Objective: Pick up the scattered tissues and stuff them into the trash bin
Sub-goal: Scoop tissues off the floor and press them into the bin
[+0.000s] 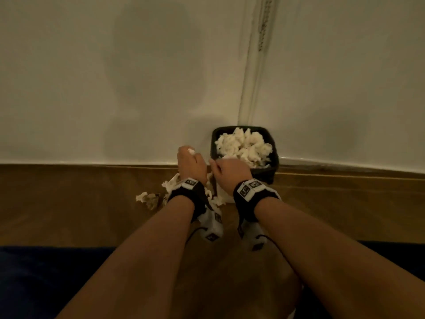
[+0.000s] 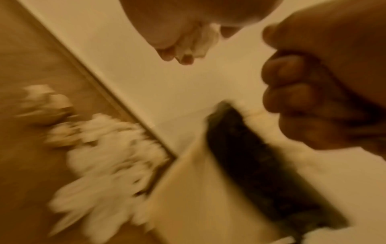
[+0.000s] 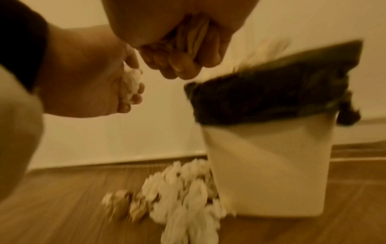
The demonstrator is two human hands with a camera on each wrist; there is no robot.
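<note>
A white trash bin [image 1: 222,194] with a black liner [image 1: 215,137] stands against the wall, heaped with crumpled white tissues [image 1: 243,146]. My left hand [image 1: 192,162] is raised left of the bin and grips a small white tissue [image 1: 191,151], which also shows in the left wrist view [image 2: 202,41] and the right wrist view [image 3: 131,82]. My right hand [image 1: 230,172] hovers at the bin's near left rim. Its fingers [image 3: 179,66] are curled into a fist [image 2: 303,90], with nothing seen in it. More tissues [image 3: 177,198] lie on the floor left of the bin [image 3: 261,165].
The bin sits in a corner where two pale walls [image 1: 115,88] meet, on a brown wooden floor [image 1: 69,203]. A loose clump of tissues [image 1: 148,199] lies farthest left. Dark blue fabric [image 1: 46,284] covers the near edge at both sides.
</note>
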